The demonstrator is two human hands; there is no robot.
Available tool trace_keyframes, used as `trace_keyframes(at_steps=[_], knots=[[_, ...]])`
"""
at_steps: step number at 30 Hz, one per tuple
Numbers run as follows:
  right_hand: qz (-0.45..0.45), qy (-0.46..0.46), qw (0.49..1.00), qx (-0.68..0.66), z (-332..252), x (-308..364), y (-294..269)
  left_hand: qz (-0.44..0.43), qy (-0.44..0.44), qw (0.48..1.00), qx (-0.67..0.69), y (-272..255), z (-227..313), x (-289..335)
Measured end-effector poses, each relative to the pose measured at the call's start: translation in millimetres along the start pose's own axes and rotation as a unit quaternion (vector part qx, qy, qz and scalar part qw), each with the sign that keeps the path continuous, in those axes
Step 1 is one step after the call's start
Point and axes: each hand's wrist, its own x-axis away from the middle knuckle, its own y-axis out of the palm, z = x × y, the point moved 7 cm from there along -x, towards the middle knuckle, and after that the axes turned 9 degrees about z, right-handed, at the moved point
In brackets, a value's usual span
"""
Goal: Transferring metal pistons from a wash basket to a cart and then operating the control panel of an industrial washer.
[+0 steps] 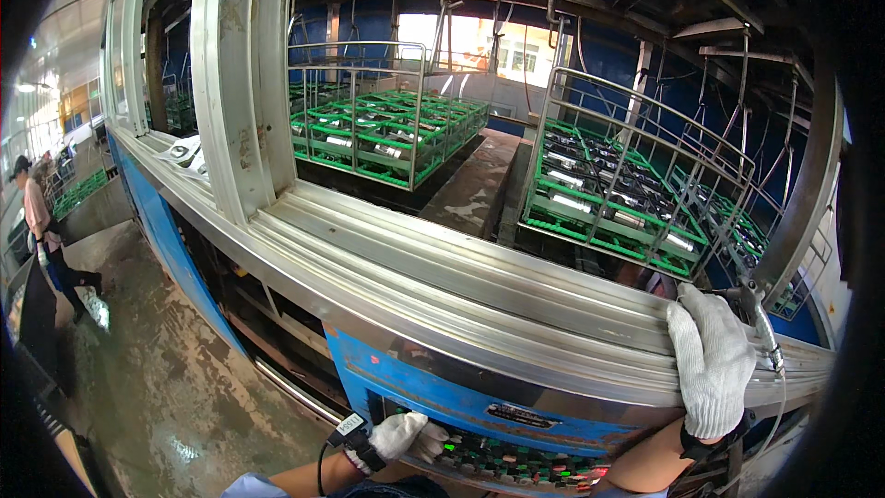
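My left hand (406,436), in a white knitted glove, is over the left end of a control panel (516,467) with rows of coloured buttons and a few lit green and red lights. Its fingers point toward the buttons, loosely bent, with nothing seen in them; whether they touch a button I cannot tell. My right hand (712,361), gloved alike, lies on the metal sill (516,314) with its fingers stretched forward over the rails. Close beside it stands a metal fitting (763,325) with a cable hanging down.
Beyond the sill hang two wire-framed racks, a left rack (412,175) and a right rack (687,267), with green-coated bars and shiny metal cylindrical parts. An upright frame post (235,83) stands at left. Another person (41,221) is on the wet-looking floor (175,350) at far left.
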Motion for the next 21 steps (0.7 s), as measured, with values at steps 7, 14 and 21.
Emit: trace_keyframes(at_steps=[7, 14, 21], knots=[[0.0, -0.004, 1.0, 0.004, 5.0, 1.0, -11.8, -0.032, 0.009, 0.998, -0.061, 12.5, -0.7, 3.4], [0.005, -0.009, 1.0, 0.004, 1.8, 0.6, -8.8, 0.023, 0.288, 0.952, -0.1, -8.2, -10.0, -15.7], [-0.001, 0.006, 1.0, 0.002, 1.5, -0.3, -9.3, -0.028, 0.182, 0.966, -0.181, -3.9, -14.1, -19.4]])
